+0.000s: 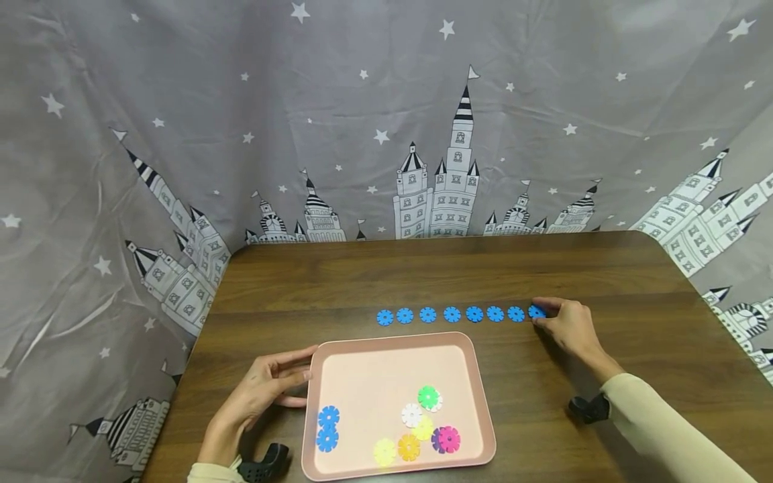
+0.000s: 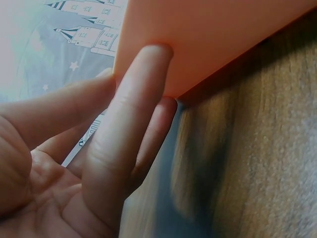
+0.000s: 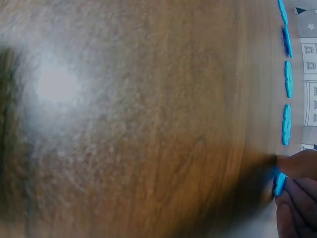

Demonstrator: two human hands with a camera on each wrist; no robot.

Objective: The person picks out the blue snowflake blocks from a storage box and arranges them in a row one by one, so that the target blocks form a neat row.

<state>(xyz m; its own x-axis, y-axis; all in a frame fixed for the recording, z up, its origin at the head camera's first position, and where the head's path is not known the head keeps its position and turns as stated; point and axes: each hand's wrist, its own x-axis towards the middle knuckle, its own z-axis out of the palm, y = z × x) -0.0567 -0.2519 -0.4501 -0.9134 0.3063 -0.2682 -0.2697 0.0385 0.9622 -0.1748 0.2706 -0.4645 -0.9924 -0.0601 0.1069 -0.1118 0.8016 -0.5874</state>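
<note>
My right hand [image 1: 570, 327] pinches a blue notched plastic disc [image 1: 536, 312] between thumb and fingers at the right end of a row of matching blue discs [image 1: 451, 314] on the table. In the right wrist view, thumb and fingertips [image 3: 296, 165] cover part of that disc [image 3: 280, 183]. Extended fingers of my left hand [image 1: 260, 386] touch the left side of a pink tray [image 1: 395, 341]; the left wrist view shows fingertips against the tray's outer wall [image 2: 213, 44]. Two blue discs [image 1: 328, 429] lie overlapping at the tray's left.
Discs of other colours lie toward the tray's front right: green [image 1: 428, 397], white [image 1: 412, 414], yellow [image 1: 384, 452], orange [image 1: 408, 447], pink [image 1: 449, 439] and a partly covered purple one [image 1: 437, 439]. A grey castle-print curtain [image 1: 362, 100] hangs behind the brown wooden table [image 1: 290, 282].
</note>
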